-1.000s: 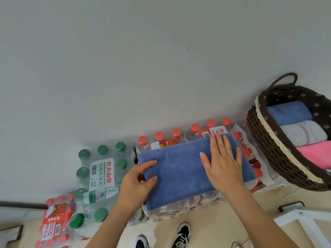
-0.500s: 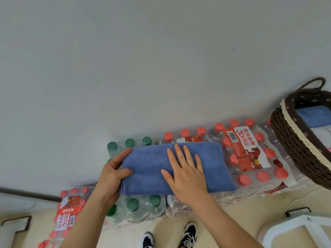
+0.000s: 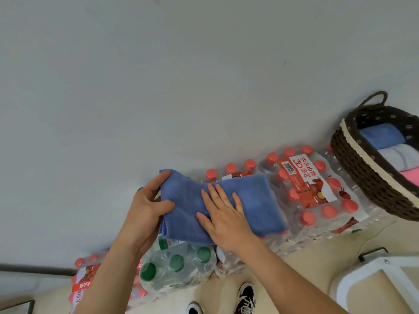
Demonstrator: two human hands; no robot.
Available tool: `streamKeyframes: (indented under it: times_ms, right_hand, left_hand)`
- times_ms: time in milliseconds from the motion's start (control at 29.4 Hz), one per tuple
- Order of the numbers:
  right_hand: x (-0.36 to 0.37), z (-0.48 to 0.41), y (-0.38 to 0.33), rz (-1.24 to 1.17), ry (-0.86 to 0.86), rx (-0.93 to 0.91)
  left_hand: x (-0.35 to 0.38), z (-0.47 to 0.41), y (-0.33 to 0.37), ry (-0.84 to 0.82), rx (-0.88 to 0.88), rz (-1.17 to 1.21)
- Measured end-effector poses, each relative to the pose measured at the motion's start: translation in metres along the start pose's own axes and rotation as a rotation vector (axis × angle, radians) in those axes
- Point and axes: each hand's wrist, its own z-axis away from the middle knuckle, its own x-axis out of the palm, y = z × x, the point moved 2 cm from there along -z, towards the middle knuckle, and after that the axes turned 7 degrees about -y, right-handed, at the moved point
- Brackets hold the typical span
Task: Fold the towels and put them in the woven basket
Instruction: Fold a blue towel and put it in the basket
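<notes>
A blue towel [image 3: 254,200], folded into a strip, lies across shrink-wrapped packs of water bottles. My left hand [image 3: 147,207] pinches its left end between thumb and fingers and holds that end raised off the packs. My right hand [image 3: 224,214] presses flat on the middle of the towel, fingers spread. The dark brown woven basket [image 3: 371,177] stands at the far right on the packs. Inside it lie a rolled blue towel [image 3: 381,135], a white towel [image 3: 399,157] and a pink towel [image 3: 411,175], partly cut off by the frame edge.
Red-capped bottle packs [image 3: 315,189] fill the space between towel and basket. A green-capped pack [image 3: 176,268] sits under my left wrist, another red-capped pack [image 3: 84,282] lower left. A white frame [image 3: 371,270] stands lower right. My shoes [image 3: 246,298] show below. A plain wall rises behind.
My left hand has closed on the towel's left end and lifted it. My right hand stays flat on the towel. The view has swung slightly, showing more of the basket.
</notes>
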Motion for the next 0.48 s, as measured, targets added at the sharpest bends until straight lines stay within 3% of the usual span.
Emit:
streamKeyframes:
  times_ms: [68,136,204,238,306,374,476]
  right_hand:
    - [-0.01,0.001,-0.005,-0.326,0.063,0.016]
    - [-0.034,0.007,-0.002,-1.056,0.226,0.17]
    - [-0.052,0.01,0.009,-1.715,0.188,0.24]
    - [-0.06,0.013,0.014,-1.894,0.11,0.23]
    - [-0.075,0.021,0.019,-1.927,-0.011,0.18]
    - [-0.077,0.024,0.03,-1.855,-0.01,0.15]
    - [-0.072,0.026,0.061,-1.584,0.142,0.255]
  left_hand:
    - [0.011,0.001,0.01,-0.012,0.007,-0.012]
    - [0.027,-0.002,0.016,-0.023,0.002,-0.054]
    - [0.049,-0.007,0.021,-0.05,-0.004,-0.175]
    - [0.063,-0.01,0.021,-0.08,-0.011,-0.242]
    - [0.099,-0.013,0.018,-0.219,-0.02,-0.321]
    - [0.128,-0.013,0.01,-0.374,-0.009,-0.323]
    - [0.134,-0.005,0.001,-0.318,0.119,-0.45]
